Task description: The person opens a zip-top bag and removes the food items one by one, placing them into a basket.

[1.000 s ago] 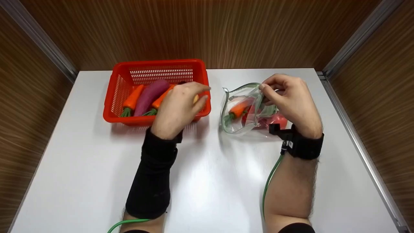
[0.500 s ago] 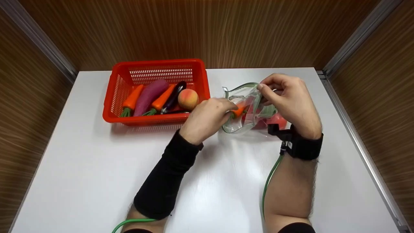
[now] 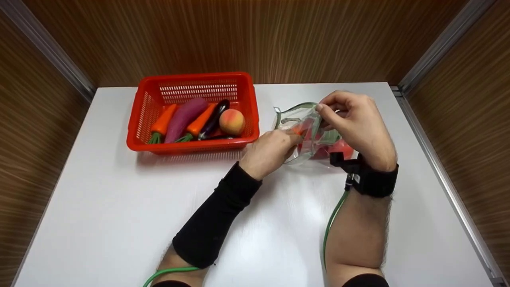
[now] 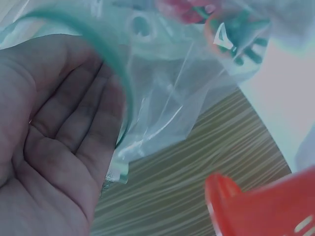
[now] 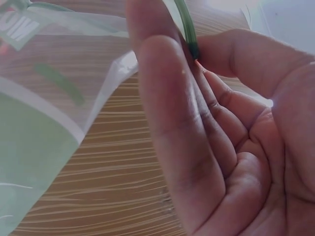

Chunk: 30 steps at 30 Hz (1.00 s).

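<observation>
My right hand [image 3: 354, 115] pinches the green zip edge of a clear resealable bag [image 3: 299, 106] between thumb and fingers. The bag's mouth stands apart, facing left. My left hand [image 3: 273, 149] reaches into that mouth, palm and bent fingers showing in the left wrist view beside the green rim [image 4: 123, 93]. No object shows in its palm; its fingertips are partly hidden by the film. By those fingertips, inside the bag, lies an orange carrot [image 3: 299, 129], mostly covered by the hand. Red round produce [image 3: 342, 149] sits deeper in the bag.
Left of the bag stands a red plastic basket [image 3: 193, 148]. It holds carrots [image 3: 162, 121], a long purple vegetable [image 3: 185, 117], a dark eggplant [image 3: 215, 117] and a peach [image 3: 232, 122]. Wood-grain panels [image 3: 255, 40] enclose the white table [image 3: 119, 207] at back and sides.
My left hand has left the basket, moving right and into the bag's mouth, where it now covers the carrot's leafy end. The peach stays in the basket. My right hand keeps its hold.
</observation>
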Each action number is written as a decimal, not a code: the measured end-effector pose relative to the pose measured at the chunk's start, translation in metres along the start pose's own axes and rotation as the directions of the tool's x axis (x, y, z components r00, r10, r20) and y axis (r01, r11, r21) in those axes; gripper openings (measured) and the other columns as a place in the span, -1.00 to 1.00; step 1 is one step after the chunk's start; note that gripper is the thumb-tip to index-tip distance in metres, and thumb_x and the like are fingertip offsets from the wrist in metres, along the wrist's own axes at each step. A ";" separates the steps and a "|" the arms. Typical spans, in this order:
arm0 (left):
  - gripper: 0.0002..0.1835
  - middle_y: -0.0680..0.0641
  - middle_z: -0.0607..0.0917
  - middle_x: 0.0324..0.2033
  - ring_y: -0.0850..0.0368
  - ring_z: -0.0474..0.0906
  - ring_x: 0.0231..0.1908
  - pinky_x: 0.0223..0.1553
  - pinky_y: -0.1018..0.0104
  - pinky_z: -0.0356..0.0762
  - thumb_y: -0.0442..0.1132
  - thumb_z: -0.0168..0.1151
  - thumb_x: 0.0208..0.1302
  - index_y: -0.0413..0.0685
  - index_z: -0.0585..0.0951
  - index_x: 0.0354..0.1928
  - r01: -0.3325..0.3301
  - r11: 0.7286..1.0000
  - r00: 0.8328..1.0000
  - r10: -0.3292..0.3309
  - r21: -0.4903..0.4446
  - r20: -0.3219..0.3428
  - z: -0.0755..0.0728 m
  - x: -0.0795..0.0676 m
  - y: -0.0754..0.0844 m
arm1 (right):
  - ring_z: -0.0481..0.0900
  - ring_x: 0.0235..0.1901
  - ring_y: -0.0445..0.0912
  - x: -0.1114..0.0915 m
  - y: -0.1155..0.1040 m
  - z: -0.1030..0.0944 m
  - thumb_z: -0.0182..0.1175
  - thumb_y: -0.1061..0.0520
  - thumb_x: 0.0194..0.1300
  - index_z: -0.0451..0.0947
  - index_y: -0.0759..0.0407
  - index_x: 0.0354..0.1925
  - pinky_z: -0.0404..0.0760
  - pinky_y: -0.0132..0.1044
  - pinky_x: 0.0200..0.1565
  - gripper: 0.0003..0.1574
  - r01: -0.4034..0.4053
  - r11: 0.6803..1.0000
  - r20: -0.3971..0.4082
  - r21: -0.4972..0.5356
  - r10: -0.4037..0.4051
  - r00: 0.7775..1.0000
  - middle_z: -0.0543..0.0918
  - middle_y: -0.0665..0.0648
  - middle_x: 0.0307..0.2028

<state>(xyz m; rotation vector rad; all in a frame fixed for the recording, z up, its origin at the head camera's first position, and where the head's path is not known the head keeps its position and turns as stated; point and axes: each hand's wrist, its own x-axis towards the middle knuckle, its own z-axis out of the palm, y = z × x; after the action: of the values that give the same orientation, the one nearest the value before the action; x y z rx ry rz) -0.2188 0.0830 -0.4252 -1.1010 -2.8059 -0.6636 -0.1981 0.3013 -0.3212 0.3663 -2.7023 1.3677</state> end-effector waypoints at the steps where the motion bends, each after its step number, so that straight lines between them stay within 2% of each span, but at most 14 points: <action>1: -0.83 -0.07 0.97 -0.07 -0.09 0.93 -0.11 -0.11 -0.02 0.89 -0.31 0.39 0.70 0.00 0.90 0.10 -0.001 1.000 1.000 0.001 0.011 0.000 0.003 0.000 0.000 | 0.88 -0.32 -0.38 0.000 0.000 0.000 0.35 0.08 0.77 0.86 0.29 0.11 0.86 -0.52 -0.15 -0.71 0.000 1.000 0.002 0.001 0.000 1.000 0.92 0.28 -0.08; 6: -0.91 -0.09 0.97 -0.08 -0.17 0.97 -0.04 -0.05 -0.08 0.94 -0.31 0.44 0.63 -0.03 0.88 -0.01 0.004 0.998 1.000 -0.002 0.063 -0.025 0.015 0.002 0.000 | 0.87 -0.31 -0.39 0.000 0.000 0.000 0.35 0.09 0.76 0.86 0.28 0.10 0.84 -0.54 -0.15 -0.72 -0.009 1.000 0.012 -0.003 0.009 1.000 0.91 0.27 -0.07; 10: -0.93 -0.11 0.98 -0.07 -0.21 0.97 -0.03 -0.05 -0.12 0.96 -0.23 0.48 0.62 -0.02 0.88 -0.04 0.058 0.991 0.997 -0.051 0.117 -0.066 0.023 0.002 0.000 | 0.87 -0.31 -0.41 0.000 0.000 0.000 0.36 0.11 0.75 0.86 0.30 0.07 0.83 -0.56 -0.17 -0.73 -0.001 1.000 0.015 -0.013 0.001 1.000 0.92 0.30 -0.06; 18: -0.83 -0.12 0.96 -0.13 -0.19 0.97 -0.07 -0.09 -0.06 0.98 -0.10 0.54 0.59 -0.02 0.86 -0.01 0.155 0.948 0.987 -0.138 0.279 -0.079 0.031 0.001 0.001 | 0.87 -0.27 -0.41 0.002 0.001 0.001 0.36 0.12 0.75 0.86 0.30 0.05 0.83 -0.55 -0.16 -0.73 -0.008 0.999 0.072 -0.031 0.010 0.997 0.93 0.33 -0.04; 23: -0.81 -0.08 0.95 -0.24 -0.13 0.96 -0.19 -0.20 0.00 0.97 -0.07 0.54 0.56 -0.03 0.90 -0.10 0.233 0.903 0.971 -0.198 0.360 -0.130 0.038 -0.003 0.007 | 0.84 -0.22 -0.34 0.002 0.002 0.002 0.38 0.09 0.74 0.88 0.26 0.05 0.74 -0.62 -0.16 -0.74 0.003 0.996 0.099 -0.085 0.006 0.995 0.93 0.30 -0.04; 30: -0.82 0.04 0.87 -0.49 0.06 0.89 -0.46 -0.49 0.22 0.84 -0.01 0.62 0.40 0.11 0.83 -0.30 0.323 0.805 0.939 -0.209 0.498 -0.272 0.055 -0.006 0.011 | 0.78 -0.18 -0.23 0.003 0.001 0.005 0.40 0.04 0.73 0.91 0.16 0.03 0.67 -0.59 -0.19 -0.75 0.011 0.989 0.148 -0.146 0.010 0.989 0.94 0.20 -0.07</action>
<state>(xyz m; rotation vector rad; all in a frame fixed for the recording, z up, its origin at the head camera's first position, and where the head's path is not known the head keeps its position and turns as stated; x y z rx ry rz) -0.2013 0.1085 -0.4723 -0.5035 -2.7160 0.0283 -0.2013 0.2973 -0.3250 0.4731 -2.8997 1.1763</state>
